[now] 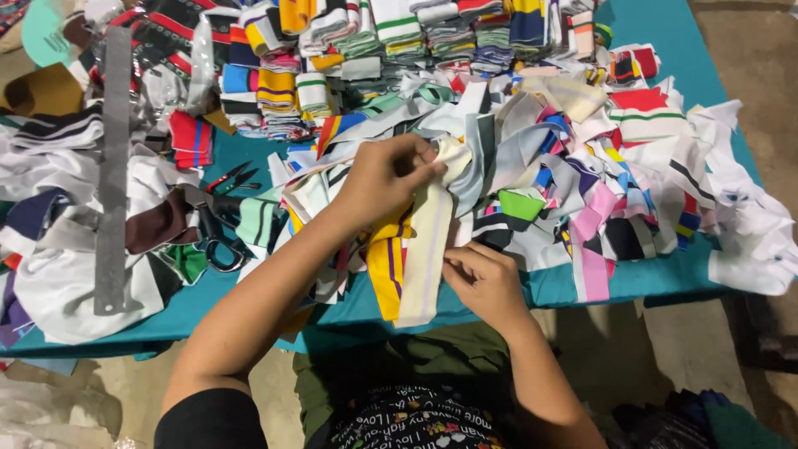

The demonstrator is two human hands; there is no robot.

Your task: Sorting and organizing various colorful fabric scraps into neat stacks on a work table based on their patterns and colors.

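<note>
Left hand (386, 179): it is reaching over the middle of the heap, its fingers (426, 170) pinching shut on the top end of a cream ribbed strip (428, 249).
Right hand (486, 278): it is sitting lower, near the front edge of the tabletop (582, 287), its fingers closing on the right edge of the same cream ribbed strip, partway down.
Cream ribbed strip: it is hanging stretched between the two hands, running from the heap down past the tabletop's front edge, its lower end dangling free.
Yellow strip (385, 262): it is lying just beside the cream one on its left, carrying thin purple stripes and also drooping over the edge.
Loose heap (573, 183): mixed coloured knit strips are sprawling across the right half of the teal tabletop, white, pink, green and red among them.
Folded stacks (399, 41): striped pieces are sitting in neat piles along the far side.
Scissors (218, 237): black-handled, lying left of the left forearm, partly under cloth.
Metal ruler (112, 166): it is lying lengthwise over white cloth at the far left.
</note>
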